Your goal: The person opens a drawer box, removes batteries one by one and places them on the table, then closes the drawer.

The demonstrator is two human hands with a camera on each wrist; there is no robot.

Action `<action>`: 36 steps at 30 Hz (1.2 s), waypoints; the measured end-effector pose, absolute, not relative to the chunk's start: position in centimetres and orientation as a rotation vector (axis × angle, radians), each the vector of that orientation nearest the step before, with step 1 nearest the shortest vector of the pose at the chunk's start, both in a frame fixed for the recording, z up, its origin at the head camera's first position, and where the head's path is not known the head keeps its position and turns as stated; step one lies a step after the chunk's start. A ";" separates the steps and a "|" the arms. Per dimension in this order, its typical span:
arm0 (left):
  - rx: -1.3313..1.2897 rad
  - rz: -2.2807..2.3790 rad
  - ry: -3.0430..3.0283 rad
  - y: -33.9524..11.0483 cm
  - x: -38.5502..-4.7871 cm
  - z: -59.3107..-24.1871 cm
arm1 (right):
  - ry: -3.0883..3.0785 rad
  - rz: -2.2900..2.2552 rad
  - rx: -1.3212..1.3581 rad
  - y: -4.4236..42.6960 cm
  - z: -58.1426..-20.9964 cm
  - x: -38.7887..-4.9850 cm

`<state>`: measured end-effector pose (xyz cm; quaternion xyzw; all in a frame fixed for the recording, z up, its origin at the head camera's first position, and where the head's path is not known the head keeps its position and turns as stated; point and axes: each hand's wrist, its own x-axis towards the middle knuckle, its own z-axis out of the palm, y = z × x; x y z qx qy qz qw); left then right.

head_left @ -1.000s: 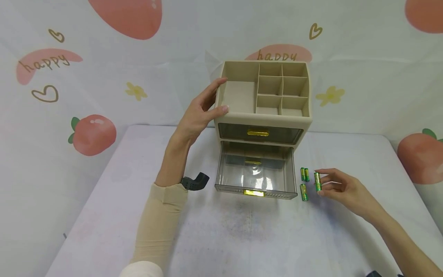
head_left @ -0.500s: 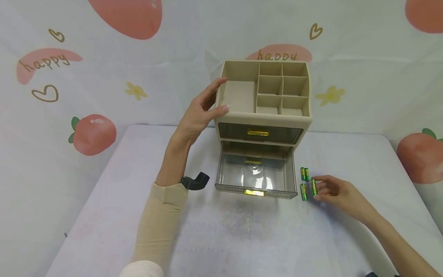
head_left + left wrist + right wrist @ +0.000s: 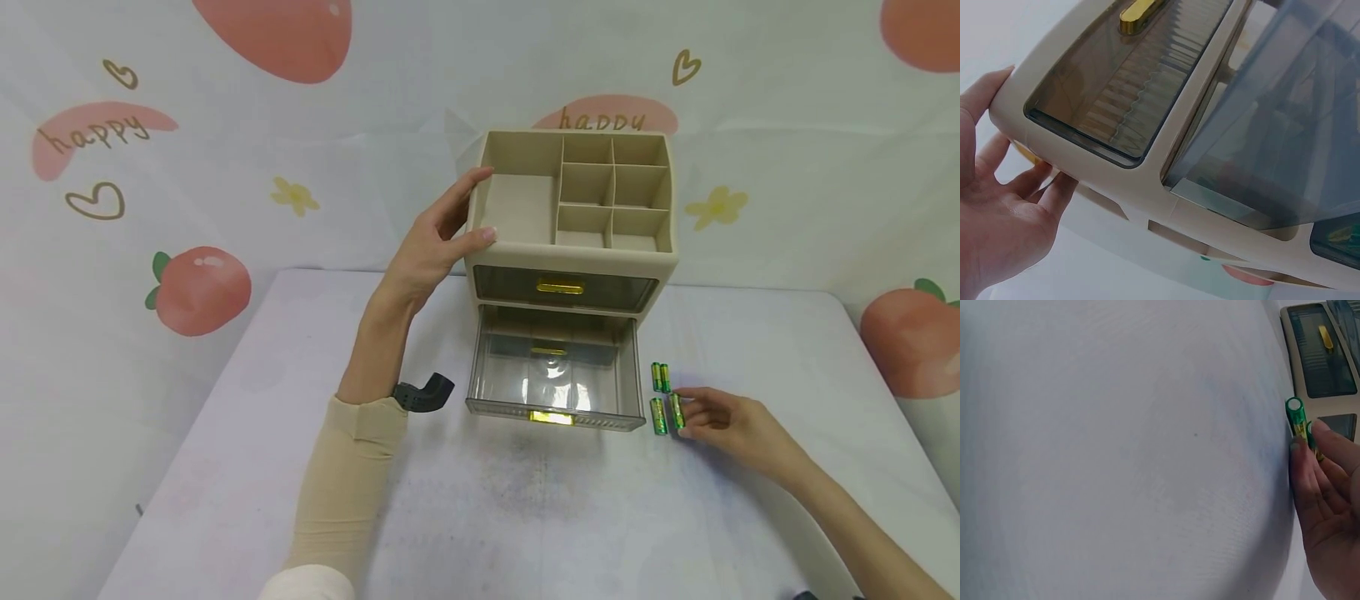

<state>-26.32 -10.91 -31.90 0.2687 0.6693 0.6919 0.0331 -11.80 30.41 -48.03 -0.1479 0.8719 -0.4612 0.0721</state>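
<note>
My left hand (image 3: 429, 243) holds the left side of a beige desktop drawer organizer (image 3: 570, 260). Its thumb lies on the top front edge, and in the left wrist view the other fingers (image 3: 1054, 194) bear on the side. The organizer's lower clear drawer (image 3: 504, 379) is pulled out and the upper drawer (image 3: 510, 286) is closed. To the right, my right hand (image 3: 738, 429) pinches a green-and-gold battery (image 3: 677, 412) between thumb and fingers, just above or on the table. Beside it lies a similar battery (image 3: 658, 416), with two thinner batteries (image 3: 661, 377) side by side behind.
The organizer's top has one large compartment (image 3: 521, 208) and several small ones (image 3: 585, 185). A white table (image 3: 480, 517) supports everything, with a patterned cloth (image 3: 375, 100) hanging behind. A black wrist mount (image 3: 425, 394) juts from the left wrist near the open drawer.
My right hand has moved left and toward the table's front with its battery, bringing it alongside the similar one. The left hand and organizer have stayed put.
</note>
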 end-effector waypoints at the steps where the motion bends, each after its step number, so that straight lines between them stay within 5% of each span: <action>1: 0.828 2.129 2.062 -10.9 -26.3 -31.9 | 2.626 -1.377 -0.448 30.4 -48.2 -11.9; 36: 0.838 2.124 2.075 -10.8 -26.6 -32.2 | 2.700 -1.313 -0.428 30.6 -49.5 -11.6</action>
